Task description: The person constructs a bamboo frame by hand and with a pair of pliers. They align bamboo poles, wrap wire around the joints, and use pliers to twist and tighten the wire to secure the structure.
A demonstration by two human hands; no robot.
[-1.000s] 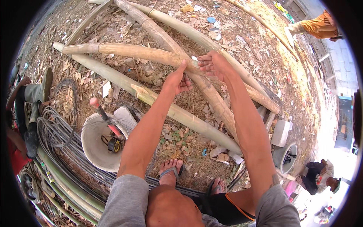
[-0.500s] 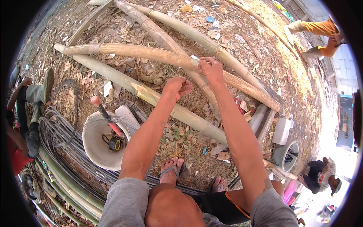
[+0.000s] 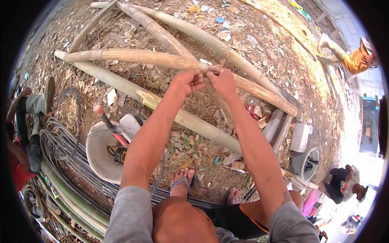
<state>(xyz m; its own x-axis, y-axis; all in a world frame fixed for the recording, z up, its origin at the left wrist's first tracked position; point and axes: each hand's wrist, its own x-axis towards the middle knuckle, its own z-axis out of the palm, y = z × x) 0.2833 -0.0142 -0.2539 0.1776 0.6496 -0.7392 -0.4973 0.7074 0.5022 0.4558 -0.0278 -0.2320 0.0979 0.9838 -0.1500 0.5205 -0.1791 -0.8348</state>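
My left hand (image 3: 187,83) has curled fingers at the crossing of a tan bamboo pole (image 3: 150,58) and a weathered pole (image 3: 162,34). My right hand (image 3: 220,81) is pinched beside it, at the same joint, just right of the left. What either hand holds is too small or hidden to make out. A paler green pole (image 3: 113,83) lies below the joint, and another pole (image 3: 194,30) runs beyond it.
A bucket (image 3: 99,154) with tools, coiled wire (image 3: 60,141) and bamboo lengths (image 3: 60,194) lie at left. Another person's legs (image 3: 36,105) are there. A person in orange (image 3: 354,60) and a seated person (image 3: 344,182) are at right, near a bucket (image 3: 308,166) and white container (image 3: 299,137).
My hands have moved closer together at the joint; the right fingers went from spread to pinched, the left also curled. The person in orange at upper right has moved downward in the picture.
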